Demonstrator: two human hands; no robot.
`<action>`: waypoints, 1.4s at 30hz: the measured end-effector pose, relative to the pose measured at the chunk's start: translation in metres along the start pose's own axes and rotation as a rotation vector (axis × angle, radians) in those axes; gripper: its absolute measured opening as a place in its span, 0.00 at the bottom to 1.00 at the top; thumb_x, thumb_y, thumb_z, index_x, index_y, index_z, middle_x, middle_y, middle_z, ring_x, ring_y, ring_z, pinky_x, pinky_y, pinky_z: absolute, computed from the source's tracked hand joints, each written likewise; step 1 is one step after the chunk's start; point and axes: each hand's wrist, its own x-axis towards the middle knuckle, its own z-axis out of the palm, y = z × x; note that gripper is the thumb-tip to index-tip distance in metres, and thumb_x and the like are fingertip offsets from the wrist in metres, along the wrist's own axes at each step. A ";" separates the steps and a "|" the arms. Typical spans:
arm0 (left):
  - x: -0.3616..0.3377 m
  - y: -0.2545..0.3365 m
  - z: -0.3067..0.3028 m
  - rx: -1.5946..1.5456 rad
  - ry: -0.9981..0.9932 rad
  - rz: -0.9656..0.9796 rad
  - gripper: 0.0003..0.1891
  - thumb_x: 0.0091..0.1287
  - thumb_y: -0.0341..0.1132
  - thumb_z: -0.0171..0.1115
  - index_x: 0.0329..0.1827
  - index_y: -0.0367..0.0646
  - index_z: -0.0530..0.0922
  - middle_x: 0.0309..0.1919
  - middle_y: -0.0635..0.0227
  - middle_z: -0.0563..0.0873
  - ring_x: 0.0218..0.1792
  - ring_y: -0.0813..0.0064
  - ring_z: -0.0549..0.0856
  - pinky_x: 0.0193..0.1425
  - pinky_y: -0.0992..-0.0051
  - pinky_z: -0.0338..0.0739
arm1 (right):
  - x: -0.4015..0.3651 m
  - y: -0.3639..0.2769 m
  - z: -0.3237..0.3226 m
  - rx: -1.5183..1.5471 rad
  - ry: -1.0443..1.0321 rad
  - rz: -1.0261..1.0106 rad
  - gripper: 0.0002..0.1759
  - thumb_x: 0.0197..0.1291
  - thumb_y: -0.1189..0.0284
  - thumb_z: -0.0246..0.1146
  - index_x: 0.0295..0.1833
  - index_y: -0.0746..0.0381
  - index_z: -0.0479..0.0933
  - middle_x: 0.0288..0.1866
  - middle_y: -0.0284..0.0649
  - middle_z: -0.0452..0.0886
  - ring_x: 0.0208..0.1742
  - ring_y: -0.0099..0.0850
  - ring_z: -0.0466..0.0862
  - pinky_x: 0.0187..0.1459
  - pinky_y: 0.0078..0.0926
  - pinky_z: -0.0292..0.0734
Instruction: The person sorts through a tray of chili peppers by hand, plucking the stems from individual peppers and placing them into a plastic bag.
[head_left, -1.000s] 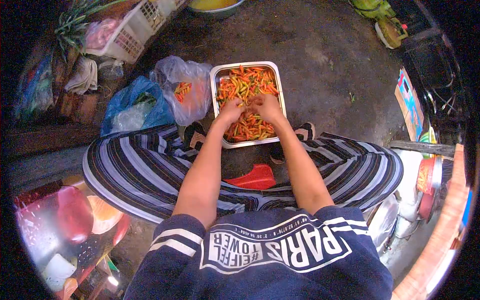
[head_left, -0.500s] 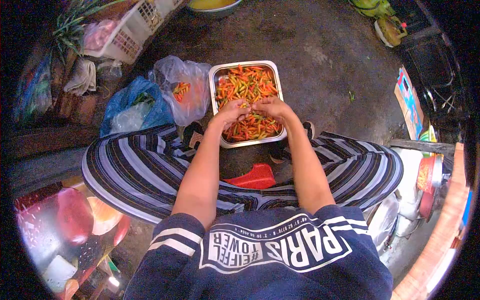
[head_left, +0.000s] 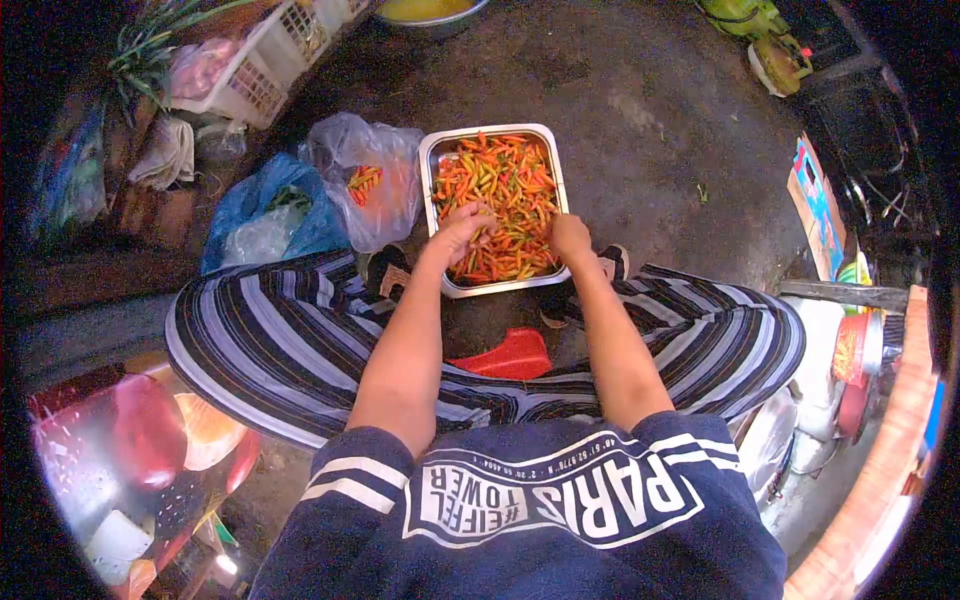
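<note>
A rectangular metal tray (head_left: pixel 432 150) on the floor between my feet holds many small red, orange and yellow-green chili peppers (head_left: pixel 500 170). Over the left part of the heap, my left hand (head_left: pixel 463 232) is closed around a few chili peppers, which show faintly at its fingertips. My right hand (head_left: pixel 570 238) is at the tray's right rim with its fingers curled inward. What those fingers pinch, if anything, is too small to make out.
Left of the tray lie a clear plastic bag (head_left: pixel 395 180) with some chilies and a blue plastic bag (head_left: pixel 235 205). A red plastic object (head_left: pixel 510 355) is between my legs. White crates (head_left: pixel 255 80), a basin (head_left: pixel 430 12) and a green gas cylinder (head_left: pixel 745 18) stand farther out.
My hands were together over the middle of the tray. The right hand has moved right and slightly down to the rim; the left hand has shifted slightly left and down.
</note>
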 end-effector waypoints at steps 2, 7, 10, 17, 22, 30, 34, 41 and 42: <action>0.000 -0.003 -0.001 0.058 0.036 0.026 0.06 0.58 0.31 0.59 0.35 0.44 0.71 0.22 0.72 0.75 0.20 0.83 0.72 0.20 0.83 0.62 | 0.001 0.013 0.030 0.101 -0.105 -0.002 0.07 0.40 0.72 0.64 0.28 0.63 0.80 0.29 0.52 0.79 0.35 0.48 0.80 0.39 0.37 0.77; 0.012 -0.016 -0.006 0.278 0.111 -0.025 0.04 0.61 0.32 0.57 0.35 0.44 0.71 0.18 0.73 0.74 0.16 0.82 0.71 0.17 0.82 0.61 | -0.005 0.010 0.028 0.078 0.066 -0.057 0.11 0.39 0.71 0.66 0.30 0.64 0.78 0.28 0.49 0.78 0.32 0.45 0.79 0.34 0.35 0.75; 0.012 -0.016 -0.001 0.266 0.122 0.003 0.04 0.62 0.33 0.56 0.35 0.43 0.72 0.17 0.73 0.74 0.15 0.82 0.70 0.17 0.82 0.61 | 0.005 0.005 -0.007 0.261 -0.096 -0.075 0.14 0.39 0.69 0.68 0.33 0.65 0.78 0.26 0.46 0.79 0.27 0.37 0.80 0.30 0.30 0.75; 0.008 0.001 0.021 0.291 0.076 0.062 0.05 0.63 0.34 0.56 0.36 0.43 0.72 0.16 0.74 0.72 0.16 0.83 0.70 0.18 0.82 0.61 | 0.010 -0.033 -0.057 1.098 -0.419 0.056 0.08 0.48 0.73 0.65 0.34 0.65 0.77 0.27 0.35 0.80 0.26 0.23 0.79 0.26 0.18 0.73; 0.002 0.012 0.021 0.298 -0.041 0.105 0.07 0.62 0.35 0.57 0.38 0.43 0.73 0.18 0.75 0.73 0.17 0.85 0.69 0.20 0.83 0.61 | 0.012 -0.033 -0.061 1.140 -0.474 0.039 0.07 0.51 0.74 0.64 0.34 0.65 0.76 0.30 0.35 0.80 0.27 0.22 0.77 0.30 0.18 0.73; 0.002 0.012 0.013 0.247 -0.165 0.108 0.08 0.60 0.36 0.61 0.39 0.45 0.75 0.23 0.76 0.76 0.21 0.87 0.68 0.22 0.86 0.59 | 0.009 -0.023 -0.055 1.694 -0.870 0.244 0.08 0.54 0.74 0.62 0.39 0.64 0.74 0.30 0.32 0.77 0.31 0.21 0.76 0.32 0.13 0.72; -0.005 0.016 0.011 0.255 -0.197 0.072 0.08 0.59 0.38 0.62 0.37 0.48 0.76 0.25 0.79 0.77 0.23 0.89 0.69 0.23 0.87 0.58 | 0.006 -0.020 -0.049 1.704 -0.860 0.356 0.06 0.55 0.75 0.61 0.37 0.65 0.73 0.30 0.33 0.77 0.30 0.20 0.77 0.32 0.13 0.73; -0.017 0.030 0.009 0.089 -0.292 0.010 0.11 0.59 0.38 0.61 0.42 0.48 0.75 0.26 0.80 0.76 0.24 0.89 0.70 0.23 0.88 0.59 | 0.007 -0.024 -0.052 1.740 -0.959 0.277 0.07 0.56 0.74 0.60 0.37 0.66 0.74 0.30 0.33 0.78 0.29 0.20 0.77 0.31 0.13 0.75; -0.015 0.032 0.006 0.055 -0.286 -0.006 0.13 0.59 0.38 0.62 0.46 0.49 0.75 0.28 0.79 0.78 0.25 0.89 0.72 0.24 0.89 0.59 | 0.009 -0.024 -0.049 1.629 -0.889 0.206 0.08 0.56 0.73 0.60 0.38 0.67 0.74 0.30 0.34 0.78 0.29 0.21 0.77 0.32 0.13 0.75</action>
